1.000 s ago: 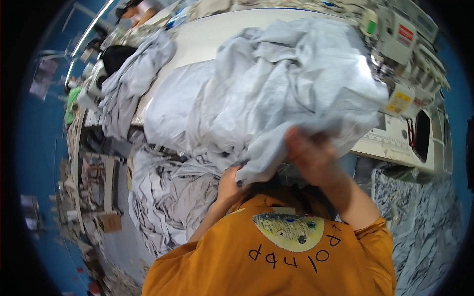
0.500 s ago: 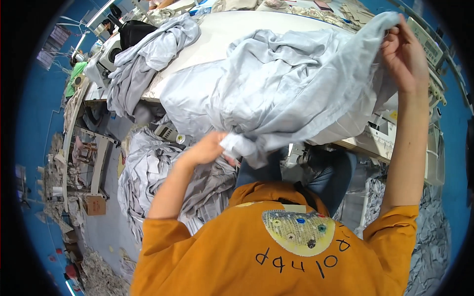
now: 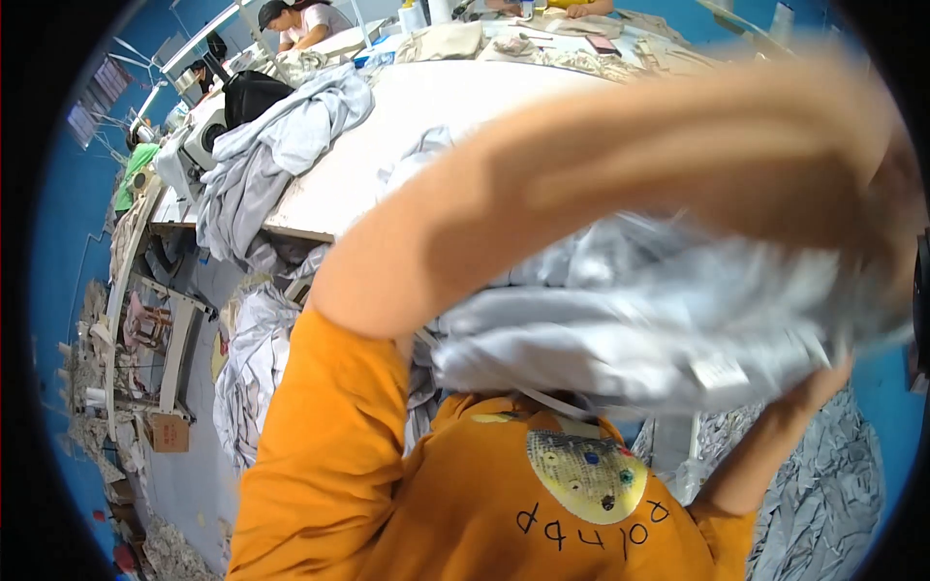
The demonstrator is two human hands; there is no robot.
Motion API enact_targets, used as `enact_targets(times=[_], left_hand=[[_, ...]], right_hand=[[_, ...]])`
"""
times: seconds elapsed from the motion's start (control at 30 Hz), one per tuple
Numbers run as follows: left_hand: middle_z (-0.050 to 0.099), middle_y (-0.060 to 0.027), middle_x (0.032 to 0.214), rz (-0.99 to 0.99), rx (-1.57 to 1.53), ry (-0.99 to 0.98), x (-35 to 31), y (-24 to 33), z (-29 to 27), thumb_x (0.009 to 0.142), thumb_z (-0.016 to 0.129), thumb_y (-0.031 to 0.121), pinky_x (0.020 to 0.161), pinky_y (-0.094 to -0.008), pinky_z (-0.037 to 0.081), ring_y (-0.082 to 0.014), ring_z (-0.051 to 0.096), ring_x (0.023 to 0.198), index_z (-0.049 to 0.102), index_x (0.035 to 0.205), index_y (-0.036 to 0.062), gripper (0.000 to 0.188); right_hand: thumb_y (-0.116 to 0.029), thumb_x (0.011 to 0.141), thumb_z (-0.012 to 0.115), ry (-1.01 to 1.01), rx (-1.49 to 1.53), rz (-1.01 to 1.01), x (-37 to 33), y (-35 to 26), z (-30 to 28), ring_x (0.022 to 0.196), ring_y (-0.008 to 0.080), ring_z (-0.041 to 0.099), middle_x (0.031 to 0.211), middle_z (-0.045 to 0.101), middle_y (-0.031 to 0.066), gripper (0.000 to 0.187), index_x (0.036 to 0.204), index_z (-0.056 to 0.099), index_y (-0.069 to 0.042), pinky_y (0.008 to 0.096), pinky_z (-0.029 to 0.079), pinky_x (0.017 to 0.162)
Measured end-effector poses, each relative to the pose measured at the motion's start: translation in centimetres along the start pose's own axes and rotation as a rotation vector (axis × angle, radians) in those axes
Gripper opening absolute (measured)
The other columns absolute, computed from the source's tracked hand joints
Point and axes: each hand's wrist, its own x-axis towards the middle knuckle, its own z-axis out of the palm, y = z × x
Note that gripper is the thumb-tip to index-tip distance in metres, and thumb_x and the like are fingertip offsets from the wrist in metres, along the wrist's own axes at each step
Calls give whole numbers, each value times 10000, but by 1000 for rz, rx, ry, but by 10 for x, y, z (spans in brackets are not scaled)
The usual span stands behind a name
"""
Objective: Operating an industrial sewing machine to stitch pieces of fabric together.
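Light grey cloth is stretched across in front of my body toward the right side, smeared by motion, with a small white tag on it. My left arm reaches over the cloth in a wide bend. My left hand is at the far right, so blurred that its fingers cannot be made out. Below it my right hand is at the cloth's right end, its fingers mostly hidden by the fabric. Part of a grey cloth also shows on the white table behind my left arm.
The white table curves ahead of me. On its left stand a sewing machine and a draped grey garment, with a black bag beside them. Grey cloth heaps lie at lower left and right. Co-workers sit beyond.
My left arm has swung up and across to the far right. My right hand has dropped lower. The cloth has been drawn off the table toward my body and the right.
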Motion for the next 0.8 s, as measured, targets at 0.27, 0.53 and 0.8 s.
enact_targets(times=[0.27,0.53,0.8], left_hand=[[595,-173,1053,-1536,437,-293,-299,45,41,724,747,234,793,-347,468,-327,589,923,590,1073,14,442],[618,-181,1045,-1708,656,345,-389,-6,71,665,738,451,914,-370,404,-336,559,1000,585,1092,9,633],[601,-173,1051,-1475,696,345,-406,-27,95,897,500,365,942,-349,380,-300,546,998,552,1138,6,435]], right_hand=[[-333,901,466,358,130,983,-118,239,-184,1134,265,488,1235,522,78,437,1235,481,-52,435,399,970],[-314,889,528,-107,-329,809,-146,268,-53,839,232,571,893,622,146,398,944,600,73,356,443,769],[-81,797,624,-927,-496,-3,-133,284,20,766,236,594,849,608,136,193,978,609,-14,324,469,705]])
